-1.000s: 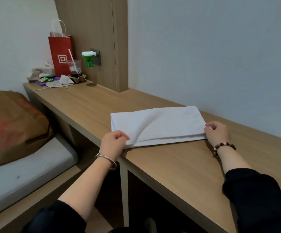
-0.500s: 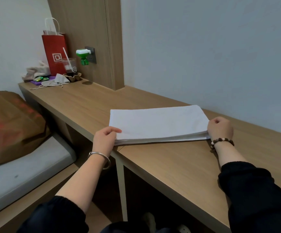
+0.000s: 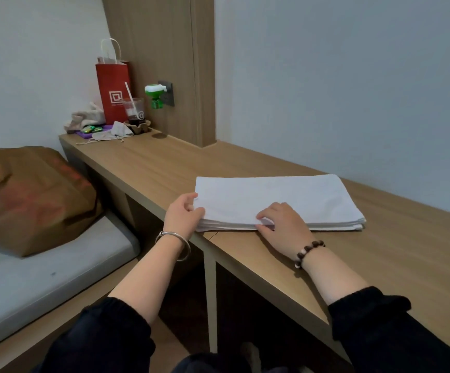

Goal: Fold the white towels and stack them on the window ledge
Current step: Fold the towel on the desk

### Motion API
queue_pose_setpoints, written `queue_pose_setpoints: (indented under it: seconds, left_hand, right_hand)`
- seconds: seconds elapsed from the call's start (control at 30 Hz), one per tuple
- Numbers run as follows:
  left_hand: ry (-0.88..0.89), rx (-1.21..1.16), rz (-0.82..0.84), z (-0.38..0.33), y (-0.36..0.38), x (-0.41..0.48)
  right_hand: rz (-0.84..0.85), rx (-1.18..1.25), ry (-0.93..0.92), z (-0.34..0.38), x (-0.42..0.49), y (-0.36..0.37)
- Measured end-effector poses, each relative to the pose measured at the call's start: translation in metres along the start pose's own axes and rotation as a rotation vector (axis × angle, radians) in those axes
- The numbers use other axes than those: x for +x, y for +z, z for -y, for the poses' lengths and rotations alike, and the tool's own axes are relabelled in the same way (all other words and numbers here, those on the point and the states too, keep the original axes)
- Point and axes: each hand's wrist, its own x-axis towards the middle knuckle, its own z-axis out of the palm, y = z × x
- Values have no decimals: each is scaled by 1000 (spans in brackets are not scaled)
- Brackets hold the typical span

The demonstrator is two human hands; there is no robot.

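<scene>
while the left hand (image 3: pixel 182 211) holds it, the towel (image 3: pixel 285 195) lies lengthwise left-right.

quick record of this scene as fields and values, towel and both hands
towel: white towel, folded flat in layers, on the wooden ledge near its front edge
left: left hand grips the towel's left end
right: right hand pinches the towel's front edge near the middle
far end: red paper bag, drink cup with straw

Black sleeves (image 3: pixel 105 337), lower frame; silver bangle (image 3: pixel 171 234), left wrist; dark bead bracelet (image 3: pixel 310 248), right (pale beads, possibly two).
</scene>
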Motion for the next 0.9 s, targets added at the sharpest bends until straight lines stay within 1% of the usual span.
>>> queue_pose_setpoints:
  seconds: [0.1,0.2,0.33,0.37,0.4,0.47,0.5,0.53,0.57,0.6,0.63,0.67,0.7,0.8,0.9]
  left_hand:
    - [12,77,39,7,-6,6]
    - [40,134,94,8,-10,9]
    - [119,314,60,10,-6,5]
    - [170,401,18,11,-5,4]
    - [261,512,-45,11,-4,3]
    - [558,669,-151,11,2,3]
    - [699,688,-153,9,8,3]
    - [800,703,-113,6,16,1]
    - [840,720,-40,1,23,-2]
    - [814,719,49,-4,31,-5]
    - [737,697,138,-8,37,-9]
    - [655,674,205,-9,41,-11]
    - [613,677,247,-8,45,-11]
    - [579,707,258,-7,50,-11]
    - [519,725,241,-8,52,-10]
  right_hand:
    - [-18,-22,41,6,3,1]
    - [5,-18,57,5,4,0]
    - [1,-28,50,3,4,-2]
    - [-4,-29,47,3,4,-2]
    - [-6,-31,44,3,4,-3]
    - [2,-48,32,3,3,-4]
    - [8,-58,24,2,2,-4]
    - [14,-66,16,1,2,-5]
    - [17,-67,11,-1,1,-6]
    - [17,-62,10,-2,1,-7]
    - [15,-46,17,-3,0,-9]
    - [11,-21,31,-5,-1,-11]
    - [6,8,46,-6,-3,-13]
    - [-33,43,75,-11,-8,-20]
    - [-103,-18,67,-18,-9,-24]
